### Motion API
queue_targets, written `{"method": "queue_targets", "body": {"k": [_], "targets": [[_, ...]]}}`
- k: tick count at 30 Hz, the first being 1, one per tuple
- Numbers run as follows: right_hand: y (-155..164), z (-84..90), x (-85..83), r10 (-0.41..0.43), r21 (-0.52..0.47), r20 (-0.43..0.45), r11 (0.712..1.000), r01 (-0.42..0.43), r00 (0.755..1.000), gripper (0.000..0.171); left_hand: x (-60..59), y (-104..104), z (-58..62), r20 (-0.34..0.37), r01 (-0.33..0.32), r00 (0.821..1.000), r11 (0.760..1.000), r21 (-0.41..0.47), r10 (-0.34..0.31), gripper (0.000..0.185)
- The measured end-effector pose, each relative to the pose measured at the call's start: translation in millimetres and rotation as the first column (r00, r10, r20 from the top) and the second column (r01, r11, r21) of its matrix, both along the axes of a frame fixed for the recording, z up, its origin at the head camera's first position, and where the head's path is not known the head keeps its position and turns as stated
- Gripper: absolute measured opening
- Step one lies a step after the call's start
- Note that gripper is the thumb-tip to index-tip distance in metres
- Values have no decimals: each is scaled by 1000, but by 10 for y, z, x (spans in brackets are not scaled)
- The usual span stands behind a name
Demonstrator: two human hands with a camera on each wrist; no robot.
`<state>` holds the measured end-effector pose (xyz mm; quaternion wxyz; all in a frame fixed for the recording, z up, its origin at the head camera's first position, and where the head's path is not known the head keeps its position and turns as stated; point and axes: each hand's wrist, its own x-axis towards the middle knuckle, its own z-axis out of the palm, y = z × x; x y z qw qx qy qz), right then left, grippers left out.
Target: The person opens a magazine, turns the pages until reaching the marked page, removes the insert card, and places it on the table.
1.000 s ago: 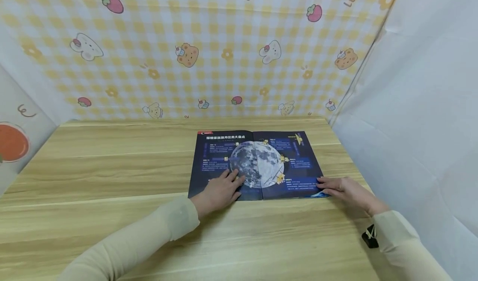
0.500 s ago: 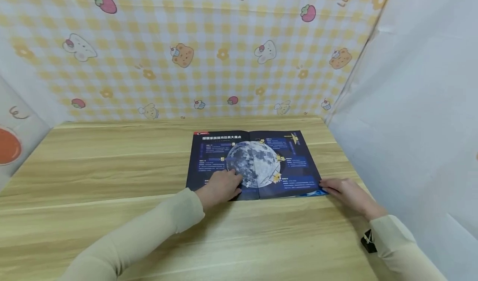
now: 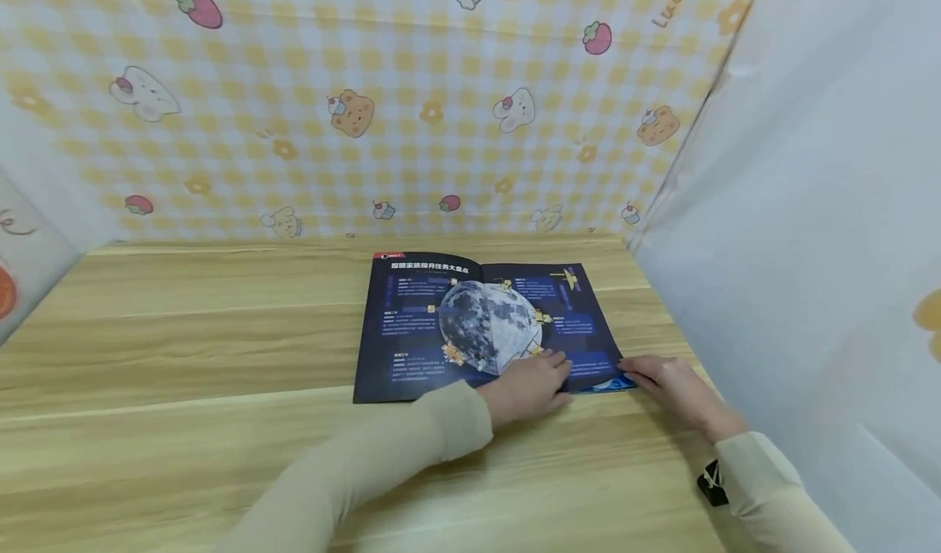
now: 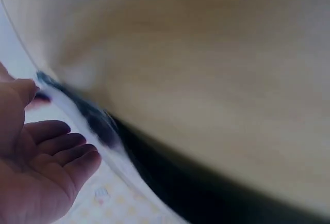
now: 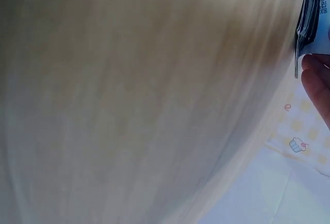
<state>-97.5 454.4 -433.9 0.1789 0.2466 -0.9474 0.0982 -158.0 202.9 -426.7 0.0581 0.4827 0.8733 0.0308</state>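
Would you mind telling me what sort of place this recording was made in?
Probably a small staged tabletop booth, not a lived-in room: a wooden table is boxed in by a checked cartoon backdrop and a white sheet, with an open magazine on it.

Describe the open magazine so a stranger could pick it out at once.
On the wooden table, near the right-hand white wall, lies an open magazine. Its dark blue spread shows a large grey moon across the fold, and both hands rest on its near right page.
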Motion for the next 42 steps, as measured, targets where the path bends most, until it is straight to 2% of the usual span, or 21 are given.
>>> {"method": "queue_targets", "body": {"k": [3,8,12,17,22,26,29,31,33,35,38,42], "targets": [[-41,-18,-1,-15,-14,-5,1000,14,1000,25,47,187,-25,-13,15,1000,1000,2,-15,54],[-85,-4,-19,-18,-33,-17,999,17,1000,26,80,406,-44,-62,-13,998,1000,21,14,47],[-96,7,-34,-5,-38,-31,999,3,1000,26,84,517,-64,-95,-39,995,999,35,42,39],[-105,5,-38,-2,-51,-14,999,2,1000,25,76,575,-67,-140,-45,989,999,8,46,32],[-94,17,4,-69,-113,12,991,70,998,27,50,571,-44,-82,-53,995,998,29,55,45],[-71,20,47,-127,-148,-14,981,124,992,29,11,540,-35,-16,-46,999,996,78,47,60],[-59,3,57,-85,-109,11,990,86,996,30,-12,509,-40,10,-35,999,991,126,34,71],[-65,-6,63,-46,-50,66,998,49,997,34,-26,488,-42,11,-28,1000,989,148,27,75],[-75,-15,68,-24,-10,146,1000,26,989,40,-40,467,-40,21,-43,999,988,145,40,72],[-84,-17,77,-21,28,219,1000,15,976,45,-58,446,-33,9,-61,998,992,112,60,67],[-86,-15,95,-43,53,291,998,29,956,46,-84,417,-28,-61,-103,993,994,28,105,56],[-77,-12,111,-50,62,304,998,33,951,43,-113,376,-50,-187,-132,975,991,-31,124,46]]}}
